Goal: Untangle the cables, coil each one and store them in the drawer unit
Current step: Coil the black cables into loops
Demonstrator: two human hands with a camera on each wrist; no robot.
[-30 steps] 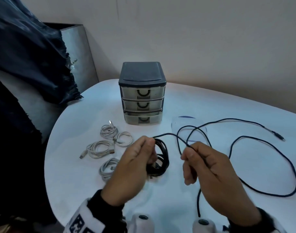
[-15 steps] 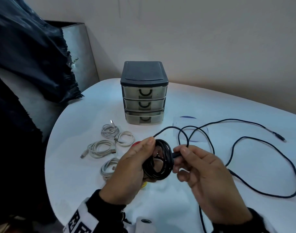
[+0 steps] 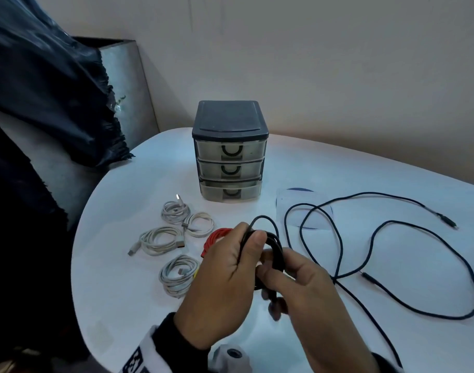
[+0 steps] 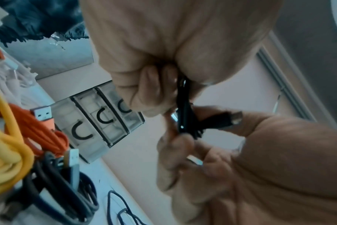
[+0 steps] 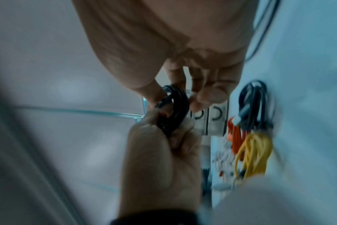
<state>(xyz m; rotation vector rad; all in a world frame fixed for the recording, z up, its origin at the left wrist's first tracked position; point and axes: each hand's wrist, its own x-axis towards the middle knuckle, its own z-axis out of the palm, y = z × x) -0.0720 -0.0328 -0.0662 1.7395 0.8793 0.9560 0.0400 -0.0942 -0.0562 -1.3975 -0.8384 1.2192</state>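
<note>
My left hand (image 3: 246,238) grips a coil of black cable (image 3: 275,251) above the white table (image 3: 128,305), thumb on top. My right hand (image 3: 279,281) meets it from the right, its fingers curled round the coil's lower side. In the left wrist view the black coil (image 4: 183,115) runs between both hands, with a plug sticking out to the right. From the coil, loose dark cable (image 3: 392,265) trails in wide loops over the table's right side. The three-drawer unit (image 3: 229,152) stands behind, with its drawers pushed in.
Several coiled white cables (image 3: 160,238) lie left of my hands, with a red-orange coil (image 3: 214,238) partly hidden behind the left hand. A yellow cable (image 5: 254,152) lies beside the orange one. A pale sheet (image 3: 303,208) lies right of the drawers. Dark cloth (image 3: 42,90) hangs at the left.
My right hand has moved left, bringing a length of cable to the coil, and now holds the coil together with the left hand. The loose loops have shortened slightly.
</note>
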